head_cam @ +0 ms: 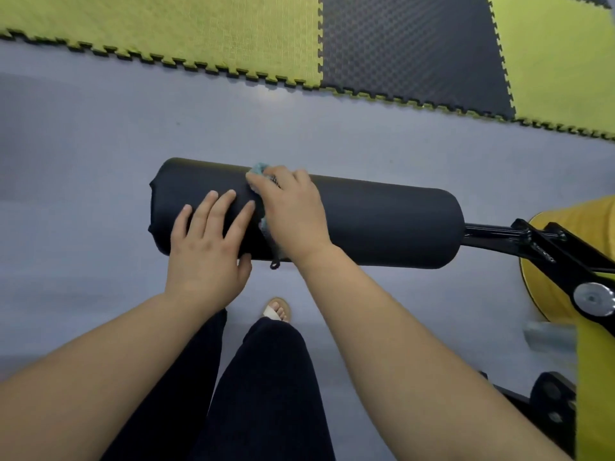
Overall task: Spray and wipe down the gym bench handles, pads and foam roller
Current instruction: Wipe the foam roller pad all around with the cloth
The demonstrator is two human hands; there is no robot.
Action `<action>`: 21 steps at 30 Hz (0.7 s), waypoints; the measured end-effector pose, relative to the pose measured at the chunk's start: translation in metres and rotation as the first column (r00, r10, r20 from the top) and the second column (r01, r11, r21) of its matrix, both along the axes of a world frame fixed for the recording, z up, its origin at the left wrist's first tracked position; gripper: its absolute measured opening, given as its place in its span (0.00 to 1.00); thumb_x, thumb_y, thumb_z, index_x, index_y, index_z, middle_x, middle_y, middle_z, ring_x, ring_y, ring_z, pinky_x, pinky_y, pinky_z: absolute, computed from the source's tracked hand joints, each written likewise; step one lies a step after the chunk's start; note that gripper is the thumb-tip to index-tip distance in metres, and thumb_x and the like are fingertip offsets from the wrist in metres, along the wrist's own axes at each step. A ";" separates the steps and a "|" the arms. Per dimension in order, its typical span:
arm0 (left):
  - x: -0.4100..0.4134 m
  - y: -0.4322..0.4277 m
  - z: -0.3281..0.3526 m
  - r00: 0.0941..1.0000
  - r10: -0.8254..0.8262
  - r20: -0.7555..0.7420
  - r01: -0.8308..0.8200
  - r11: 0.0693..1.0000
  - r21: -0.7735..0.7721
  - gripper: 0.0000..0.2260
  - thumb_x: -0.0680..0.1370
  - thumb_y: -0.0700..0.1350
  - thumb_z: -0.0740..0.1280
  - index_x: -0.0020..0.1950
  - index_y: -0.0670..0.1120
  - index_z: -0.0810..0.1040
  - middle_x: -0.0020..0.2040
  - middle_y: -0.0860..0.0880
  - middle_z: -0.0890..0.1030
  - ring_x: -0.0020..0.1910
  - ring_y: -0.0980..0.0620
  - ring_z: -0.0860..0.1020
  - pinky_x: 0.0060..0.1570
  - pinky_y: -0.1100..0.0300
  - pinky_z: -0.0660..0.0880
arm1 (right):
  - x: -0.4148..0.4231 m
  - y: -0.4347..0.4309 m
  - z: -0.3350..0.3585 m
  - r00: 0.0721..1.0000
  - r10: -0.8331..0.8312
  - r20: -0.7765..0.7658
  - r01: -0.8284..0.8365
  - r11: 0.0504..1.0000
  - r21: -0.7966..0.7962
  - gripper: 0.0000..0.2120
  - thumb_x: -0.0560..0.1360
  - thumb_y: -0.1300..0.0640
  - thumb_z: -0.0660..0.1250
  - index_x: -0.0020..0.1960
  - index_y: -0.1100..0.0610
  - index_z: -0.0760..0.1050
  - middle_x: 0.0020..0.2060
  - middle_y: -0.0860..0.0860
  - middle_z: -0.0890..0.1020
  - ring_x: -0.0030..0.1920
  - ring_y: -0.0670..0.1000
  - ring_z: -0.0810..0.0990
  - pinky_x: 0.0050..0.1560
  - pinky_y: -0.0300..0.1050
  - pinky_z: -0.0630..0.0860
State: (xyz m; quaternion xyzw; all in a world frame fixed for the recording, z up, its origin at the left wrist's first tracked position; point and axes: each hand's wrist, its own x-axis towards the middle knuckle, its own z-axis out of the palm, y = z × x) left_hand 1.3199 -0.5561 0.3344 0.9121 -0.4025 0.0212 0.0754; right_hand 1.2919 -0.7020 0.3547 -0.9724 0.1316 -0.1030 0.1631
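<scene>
A person wipes the black foam roller of a gym bench, the right hand clasping a teal cloth against the roller's top near its middle, while the left hand lies flat on the free end, fingers straight and holding nothing. The roller juts out over the grey floor from a black metal arm at right. The job looks unfinished: whether the yellow pad or the handles have been wiped cannot be told. No spray bottle is in view. 1 sandalled foot stands below and puzzle mats lie beyond; nothing blocks the wipe.
</scene>
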 end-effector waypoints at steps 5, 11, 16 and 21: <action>-0.014 0.006 -0.003 1.000 0.015 -0.004 -0.015 0.999 0.033 0.32 0.66 0.44 0.72 0.70 0.44 0.69 0.69 0.38 0.69 0.68 0.40 0.62 0.66 0.41 0.57 | -0.074 -0.100 -0.003 0.939 -0.338 -0.062 0.334 0.940 -0.066 0.18 0.64 0.61 0.62 0.51 0.59 0.81 0.47 0.61 0.81 0.43 0.66 0.78 0.46 0.54 0.74; -0.023 0.006 -0.008 1.000 0.007 -0.024 -0.005 0.996 0.091 0.36 0.62 0.45 0.75 0.68 0.41 0.70 0.68 0.37 0.66 0.67 0.38 0.62 0.63 0.38 0.57 | -0.120 -0.161 -0.001 0.722 -0.673 -0.161 0.657 0.740 -0.144 0.16 0.80 0.61 0.56 0.64 0.56 0.76 0.59 0.62 0.75 0.57 0.65 0.70 0.56 0.46 0.60; -0.024 0.007 -0.006 0.999 0.010 -0.033 -0.009 0.999 0.042 0.33 0.63 0.44 0.74 0.67 0.42 0.72 0.66 0.37 0.70 0.66 0.39 0.63 0.63 0.40 0.58 | -0.048 -0.102 -0.005 0.769 -0.606 -0.204 0.584 0.795 -0.164 0.18 0.78 0.63 0.54 0.64 0.54 0.74 0.58 0.60 0.76 0.59 0.62 0.70 0.55 0.47 0.63; -0.014 0.006 0.011 0.979 0.064 -0.195 -0.091 0.987 -0.131 0.23 0.68 0.45 0.58 0.61 0.42 0.76 0.61 0.42 0.76 0.61 0.42 0.70 0.58 0.47 0.67 | 0.043 0.003 0.001 0.936 -0.277 -0.219 0.273 0.961 -0.048 0.18 0.78 0.63 0.53 0.66 0.53 0.71 0.58 0.55 0.75 0.58 0.58 0.69 0.54 0.46 0.64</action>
